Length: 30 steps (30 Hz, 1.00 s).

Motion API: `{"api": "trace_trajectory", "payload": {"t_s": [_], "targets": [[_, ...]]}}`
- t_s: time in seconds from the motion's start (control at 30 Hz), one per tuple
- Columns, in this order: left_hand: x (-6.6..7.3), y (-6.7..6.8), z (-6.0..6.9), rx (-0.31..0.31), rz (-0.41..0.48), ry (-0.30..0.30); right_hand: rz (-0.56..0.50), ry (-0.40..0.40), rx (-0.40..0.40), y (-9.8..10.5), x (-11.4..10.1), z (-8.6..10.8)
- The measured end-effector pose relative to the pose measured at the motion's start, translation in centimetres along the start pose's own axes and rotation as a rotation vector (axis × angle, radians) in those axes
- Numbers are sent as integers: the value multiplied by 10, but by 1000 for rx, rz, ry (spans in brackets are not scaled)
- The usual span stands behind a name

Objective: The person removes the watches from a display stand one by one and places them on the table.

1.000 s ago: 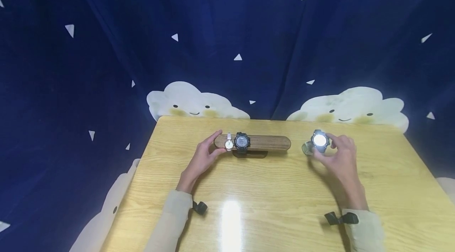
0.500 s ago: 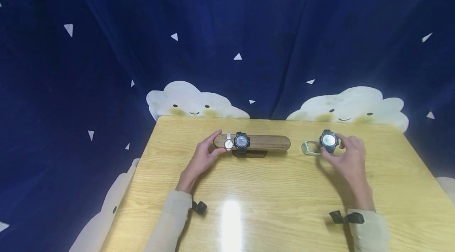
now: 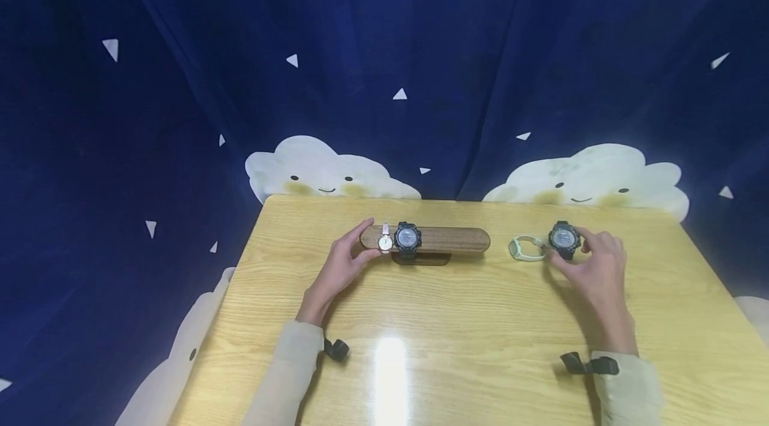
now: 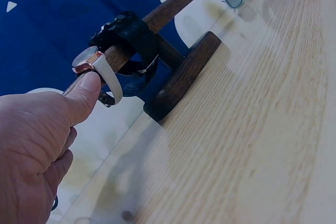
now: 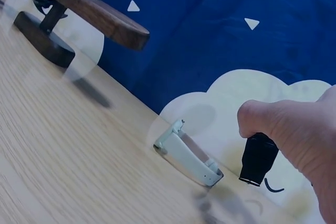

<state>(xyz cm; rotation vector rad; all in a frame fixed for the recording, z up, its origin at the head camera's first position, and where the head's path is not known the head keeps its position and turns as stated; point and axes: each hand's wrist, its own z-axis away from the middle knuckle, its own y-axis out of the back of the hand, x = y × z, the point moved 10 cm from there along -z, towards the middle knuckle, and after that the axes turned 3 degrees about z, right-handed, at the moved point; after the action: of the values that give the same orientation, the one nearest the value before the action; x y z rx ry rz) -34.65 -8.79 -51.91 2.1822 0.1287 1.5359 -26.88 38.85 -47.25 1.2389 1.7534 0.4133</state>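
My left hand (image 3: 344,264) grips the left end of a dark wooden watch stand (image 3: 456,240) between thumb and fingers. Its thumb lies right by a small white-strapped watch (image 4: 107,75) with a rose-gold case, which is looped round the bar. A chunky black watch (image 3: 407,237) hangs on the bar beside it. Off to the right, my right hand (image 3: 596,269) pinches a second black watch (image 3: 564,239) above the table; in the right wrist view only its strap (image 5: 259,159) shows below the thumb. Left of that hand, a pale green watch (image 5: 186,155) lies on its side on the table.
The light wooden table (image 3: 456,346) ends at the back against a dark blue curtain (image 3: 384,45) with white triangles and cloud faces. The stand's base (image 4: 181,77) rests on the tabletop.
My right hand has moved to the right with the black watch, uncovering more of the pale green watch. The glare on the black watch's face has faded. My left hand stays at the stand.
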Motion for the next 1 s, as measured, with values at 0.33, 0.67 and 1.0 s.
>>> {"api": "trace_trajectory", "payload": {"t_s": [0.33, 0.67, 1.0], "targets": [[0, 1, 0, 5, 14, 9, 32, -25, -21, 0, 10, 1], [0, 1, 0, 1, 1, 19, 65, -85, -60, -3, 23, 3], [-2, 0, 0, -4, -1, 34, 101, -116, -97, -7, 33, 6]]}}
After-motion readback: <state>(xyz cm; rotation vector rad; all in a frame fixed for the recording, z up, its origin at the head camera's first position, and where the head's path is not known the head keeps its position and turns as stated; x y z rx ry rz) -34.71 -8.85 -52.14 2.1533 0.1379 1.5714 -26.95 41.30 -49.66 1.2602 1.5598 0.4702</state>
